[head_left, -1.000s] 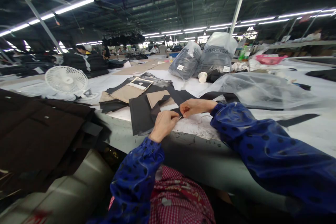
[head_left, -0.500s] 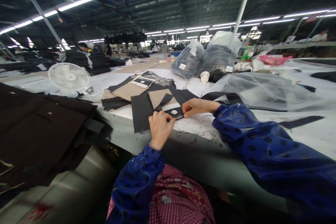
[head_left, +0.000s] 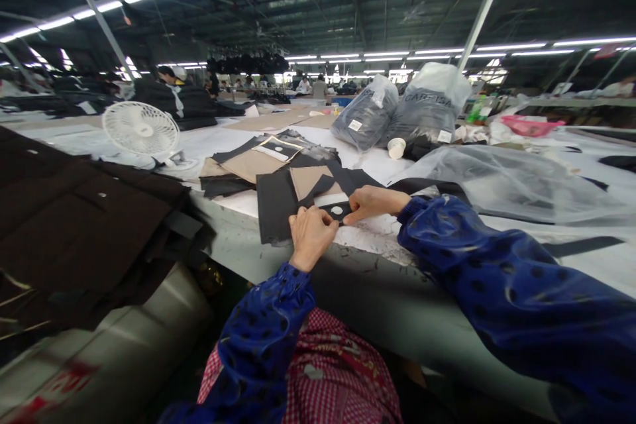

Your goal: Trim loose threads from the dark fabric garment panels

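Observation:
Both hands are at a small dark fabric piece with a white oval patch, close to the table's front edge. My left hand pinches its near edge, thumb and forefinger pressed together. From the other side, my right hand grips the same edge with its fingertips, a short gap from the left thumb. Under and behind the piece lie a white strip and a beige fabric panel. A larger dark fabric panel lies flat to the left, partly hanging over the table edge.
Behind sits a pile of beige and dark cut pieces. A white fan stands left of it, near stacked dark brown fabric. Filled plastic bags, a paper cup and clear plastic sheeting are to the right.
My right hand has slid left along the fabric edge, closer to my left hand. The left hand keeps its pinch. The whole view has shifted slightly.

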Available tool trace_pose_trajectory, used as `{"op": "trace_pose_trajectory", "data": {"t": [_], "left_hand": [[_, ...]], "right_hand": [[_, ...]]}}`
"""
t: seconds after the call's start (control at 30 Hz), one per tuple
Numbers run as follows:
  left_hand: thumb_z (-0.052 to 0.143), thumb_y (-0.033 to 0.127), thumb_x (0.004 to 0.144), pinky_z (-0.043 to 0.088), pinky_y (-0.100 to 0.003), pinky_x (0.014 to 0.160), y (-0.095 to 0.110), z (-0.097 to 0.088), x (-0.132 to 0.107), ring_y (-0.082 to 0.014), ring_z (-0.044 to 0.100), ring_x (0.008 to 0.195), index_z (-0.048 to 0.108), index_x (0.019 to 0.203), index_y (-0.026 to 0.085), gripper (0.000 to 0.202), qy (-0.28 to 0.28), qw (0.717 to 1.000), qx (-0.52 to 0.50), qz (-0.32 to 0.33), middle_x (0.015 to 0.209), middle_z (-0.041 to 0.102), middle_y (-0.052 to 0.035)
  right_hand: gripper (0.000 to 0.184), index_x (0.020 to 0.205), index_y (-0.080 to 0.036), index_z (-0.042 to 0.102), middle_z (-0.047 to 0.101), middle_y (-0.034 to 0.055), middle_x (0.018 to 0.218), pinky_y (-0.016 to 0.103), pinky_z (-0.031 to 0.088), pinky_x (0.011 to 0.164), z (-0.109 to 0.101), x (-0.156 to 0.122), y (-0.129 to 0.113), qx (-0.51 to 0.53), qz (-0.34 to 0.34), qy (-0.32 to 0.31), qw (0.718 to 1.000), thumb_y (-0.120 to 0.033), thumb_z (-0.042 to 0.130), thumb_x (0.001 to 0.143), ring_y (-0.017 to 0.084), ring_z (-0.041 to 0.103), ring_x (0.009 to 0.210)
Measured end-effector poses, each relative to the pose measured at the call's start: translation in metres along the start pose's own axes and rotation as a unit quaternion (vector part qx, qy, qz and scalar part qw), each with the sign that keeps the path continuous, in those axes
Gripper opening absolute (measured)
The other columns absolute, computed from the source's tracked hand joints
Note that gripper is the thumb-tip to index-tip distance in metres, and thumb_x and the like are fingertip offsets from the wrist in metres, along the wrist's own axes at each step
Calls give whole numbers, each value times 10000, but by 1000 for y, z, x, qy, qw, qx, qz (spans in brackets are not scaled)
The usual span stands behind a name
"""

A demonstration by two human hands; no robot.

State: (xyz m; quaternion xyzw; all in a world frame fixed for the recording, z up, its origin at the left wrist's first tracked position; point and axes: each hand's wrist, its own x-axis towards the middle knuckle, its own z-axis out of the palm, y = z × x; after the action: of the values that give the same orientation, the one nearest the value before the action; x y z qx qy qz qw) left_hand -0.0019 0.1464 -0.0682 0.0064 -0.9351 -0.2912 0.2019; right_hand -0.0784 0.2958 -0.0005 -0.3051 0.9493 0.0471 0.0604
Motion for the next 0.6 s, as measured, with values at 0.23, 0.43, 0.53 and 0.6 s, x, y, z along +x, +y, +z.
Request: {"op": "trace_pose_trajectory", "data": {"t": [0.23,0.43,0.53,0.6], "left_hand": [[603,283,767,390,-406,833,-2,0,0,-259,564,952,694,649,212,165,-9,1000,3,13,896,713,-47],[574,257,786,399,-400,847,-6,-5,5,-270,577,981,726,676,210,193,-29,999,-9,16,894,730,-61],[553,245,811,427,-336,790,-13,-13,5,-233,626,894,742,683,212,230,-66,996,-35,47,820,737,-41],[553,226,827,440,-289,758,-19,-19,1,-197,646,841,748,712,213,226,-74,991,-79,81,813,739,-23]], "right_hand": [[105,808,-152,624,633,27,730,242,398,603,-4,9,-7,100,-121,-54,986,-215,654,730,156,584,691],[219,749,-158,612,576,-27,639,227,337,543,9,10,4,190,-142,-23,971,-373,651,731,110,493,603],[251,691,-163,600,553,-31,613,234,305,540,12,12,2,169,-126,3,978,-406,655,720,112,466,607],[254,685,-164,595,545,-31,610,237,299,545,12,13,0,164,-119,1,979,-409,647,726,112,459,607]]}}
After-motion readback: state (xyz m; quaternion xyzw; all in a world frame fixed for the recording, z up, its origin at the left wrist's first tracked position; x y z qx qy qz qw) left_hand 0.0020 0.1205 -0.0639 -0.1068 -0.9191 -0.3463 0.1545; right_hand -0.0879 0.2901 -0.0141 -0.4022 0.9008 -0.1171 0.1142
